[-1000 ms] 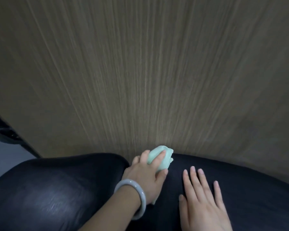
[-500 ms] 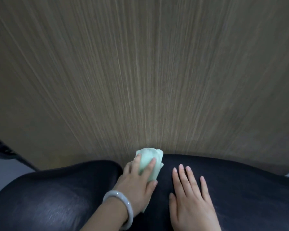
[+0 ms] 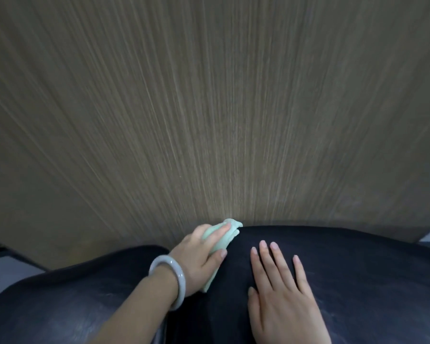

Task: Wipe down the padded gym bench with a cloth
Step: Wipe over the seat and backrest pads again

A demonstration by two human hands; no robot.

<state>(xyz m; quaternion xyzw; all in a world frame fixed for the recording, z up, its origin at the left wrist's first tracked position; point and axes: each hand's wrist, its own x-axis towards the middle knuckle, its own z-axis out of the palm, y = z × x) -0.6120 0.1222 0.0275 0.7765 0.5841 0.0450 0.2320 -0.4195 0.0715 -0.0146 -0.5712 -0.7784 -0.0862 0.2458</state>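
The left hand [image 3: 199,254] grips a bunched pale-green cloth [image 3: 222,240] at the far edge of the black padded bench [image 3: 358,269], beside the wood-grain wall [image 3: 209,108]; the right hand [image 3: 281,291] lies flat, fingers straight, on the pad. The cloth appears light, soft and compressible, best held as a wad under the fingers and thumb, while the glossy upholstery probably lets it glide easily.

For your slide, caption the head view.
Left hand presses pale green cloth on black padded bench; right hand rests flat.

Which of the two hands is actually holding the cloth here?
The left hand, the one wearing the bangle, grips the pale green cloth at the far bench edge. The right hand lies flat with straight fingers on the black padding.
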